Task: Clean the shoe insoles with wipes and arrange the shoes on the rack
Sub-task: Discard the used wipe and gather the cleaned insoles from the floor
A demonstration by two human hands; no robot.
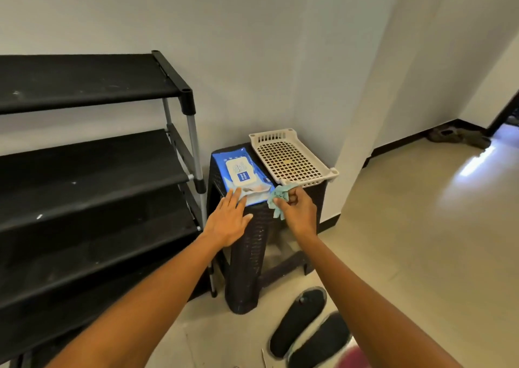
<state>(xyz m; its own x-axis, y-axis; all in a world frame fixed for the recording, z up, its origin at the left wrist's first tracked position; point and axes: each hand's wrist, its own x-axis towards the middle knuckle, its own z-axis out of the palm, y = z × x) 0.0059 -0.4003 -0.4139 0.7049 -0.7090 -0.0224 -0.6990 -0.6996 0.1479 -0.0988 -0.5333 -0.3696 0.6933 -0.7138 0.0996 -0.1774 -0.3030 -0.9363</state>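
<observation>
**Wipe in my right hand, left flat on the pack**

My left hand (229,221) lies flat with straight fingers, its fingertips resting on the near end of the blue wipes pack (243,177). My right hand (296,213) is curled round a crumpled pale green wipe (279,199), pinching it just beside the pack's near right corner.

The pack lies on a dark woven stool (247,255), its white lid flap down. Next to it on the same stool sits a white perforated tray (292,157), its near edge just behind my right knuckles.

To my left stands the black rack (92,168), its shelves bare and dusty. On the floor (407,241) below my right forearm lie two dark insoles (309,331) side by side, near the stool's foot.
</observation>
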